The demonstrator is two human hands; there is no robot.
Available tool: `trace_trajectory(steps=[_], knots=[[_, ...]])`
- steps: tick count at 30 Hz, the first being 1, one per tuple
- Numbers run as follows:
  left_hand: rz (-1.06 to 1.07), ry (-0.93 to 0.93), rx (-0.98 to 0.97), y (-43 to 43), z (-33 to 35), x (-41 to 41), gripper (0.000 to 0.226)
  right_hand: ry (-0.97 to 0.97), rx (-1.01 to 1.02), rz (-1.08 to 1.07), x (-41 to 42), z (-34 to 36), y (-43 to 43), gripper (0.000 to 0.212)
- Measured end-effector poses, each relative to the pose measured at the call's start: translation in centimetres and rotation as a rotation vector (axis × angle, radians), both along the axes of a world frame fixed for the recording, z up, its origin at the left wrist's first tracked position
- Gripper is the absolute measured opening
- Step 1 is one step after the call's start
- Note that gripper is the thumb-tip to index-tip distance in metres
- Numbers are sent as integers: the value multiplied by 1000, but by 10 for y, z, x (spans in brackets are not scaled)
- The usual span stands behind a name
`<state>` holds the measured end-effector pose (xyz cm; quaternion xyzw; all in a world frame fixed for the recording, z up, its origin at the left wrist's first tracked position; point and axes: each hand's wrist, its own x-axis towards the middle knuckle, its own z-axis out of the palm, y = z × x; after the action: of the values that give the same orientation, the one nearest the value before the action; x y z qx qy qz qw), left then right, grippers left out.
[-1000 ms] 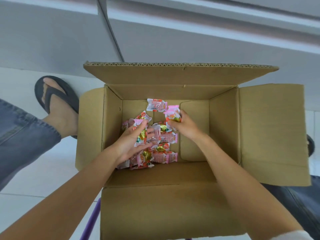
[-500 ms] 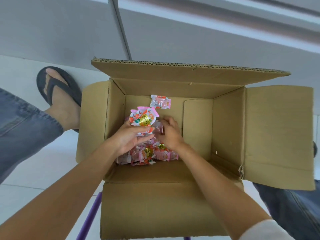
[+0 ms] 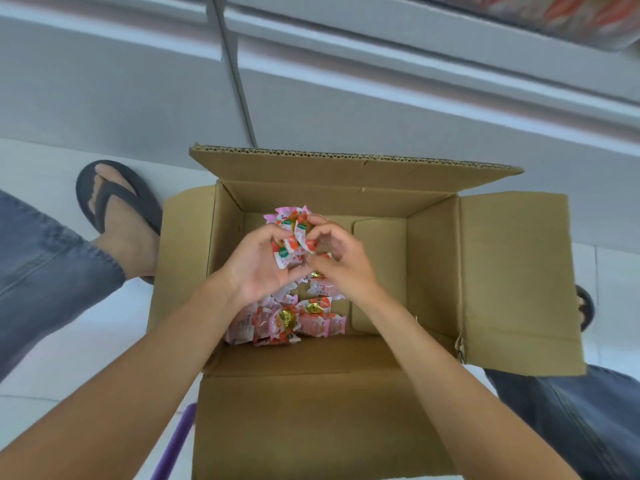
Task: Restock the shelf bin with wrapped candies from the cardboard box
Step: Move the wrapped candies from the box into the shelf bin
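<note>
Pink wrapped candies [image 3: 289, 237] bulge from your left hand [image 3: 261, 265] and right hand [image 3: 341, 265], both curled round them; that loose cupping could spill some into the cardboard box [image 3: 433, 271].

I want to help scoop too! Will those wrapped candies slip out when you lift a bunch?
Probably a few: the wrapped candies have glossy wrappers and sit heaped between the left hand and right hand. They look small, so likely light. Their flat packets probably won't roll.
</note>
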<state>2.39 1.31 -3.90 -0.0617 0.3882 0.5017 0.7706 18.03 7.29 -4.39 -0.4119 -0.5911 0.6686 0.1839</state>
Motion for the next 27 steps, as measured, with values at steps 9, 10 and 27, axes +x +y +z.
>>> trace_trajectory(steps=[9,10,27], knots=[[-50,26,95,5,65,6,37,-157,-212,-258,-3,66,-2,60],[-67,38,123,5,74,6,42,-71,-306,-242,-1,72,-3,48],[-144,992,456,26,256,23,62,333,-164,-92,-10,260,13,37]])
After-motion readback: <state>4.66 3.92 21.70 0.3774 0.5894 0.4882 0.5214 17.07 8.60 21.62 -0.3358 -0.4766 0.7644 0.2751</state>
